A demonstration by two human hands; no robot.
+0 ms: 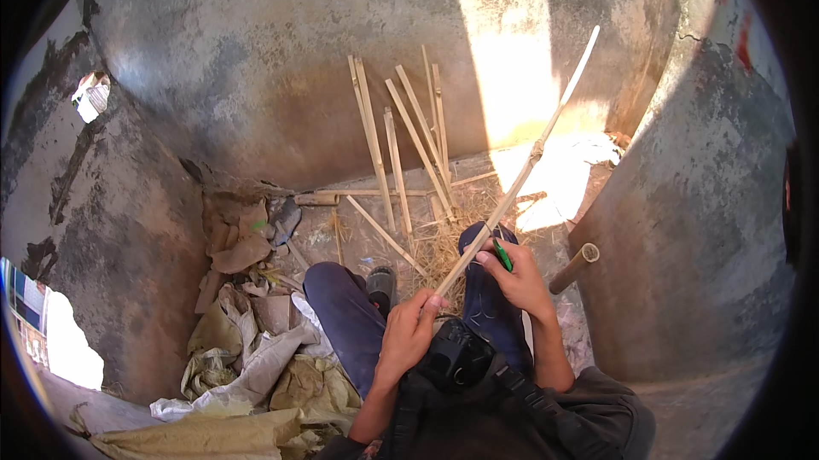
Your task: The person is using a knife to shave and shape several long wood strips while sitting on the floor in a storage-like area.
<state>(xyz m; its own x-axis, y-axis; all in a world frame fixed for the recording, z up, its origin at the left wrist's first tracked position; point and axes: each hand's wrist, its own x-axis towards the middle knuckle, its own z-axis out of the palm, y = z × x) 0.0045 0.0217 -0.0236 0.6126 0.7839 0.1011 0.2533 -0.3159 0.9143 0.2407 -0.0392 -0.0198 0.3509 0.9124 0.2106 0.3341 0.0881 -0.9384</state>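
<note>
Head view, looking down over a seated lap in a narrow concrete corner. Long split bamboo strip [520, 174] held slanting up and to the right, near end low over the knees, far end high against the sunlit wall [512, 50]. Left hand [408, 332] wrapped around the near end, grip pressed together on the strip, apparently to anchor it and stop it from turning. Right hand [516, 276] a little further up, fingers closed on a small green tool [502, 255], perhaps a pen or a short blade, too small to tell which, its tip laid against the strip; grip pinching that tool, thumb side touching the bamboo. Both hands close together, likely so that the worked spot stays stiff between them.

Legs in dark blue trousers [345, 311] stretched forward, a dark shoe [381, 282] between them, the knees serving as a rest since no desk in sight. Black camera rig [456, 358] strapped at the chest, just below the hands.

Further bamboo slats [401, 144] leaning upright against the wall ahead, probably stood there to stay within reach and off the ground. Straw and shavings [448, 242] scattered on the floor at their feet. Round bamboo section [573, 268] propped against the right wall. Crumpled sacks [256, 375] and dry leaves heaped on the left, well apart from the hands.
</note>
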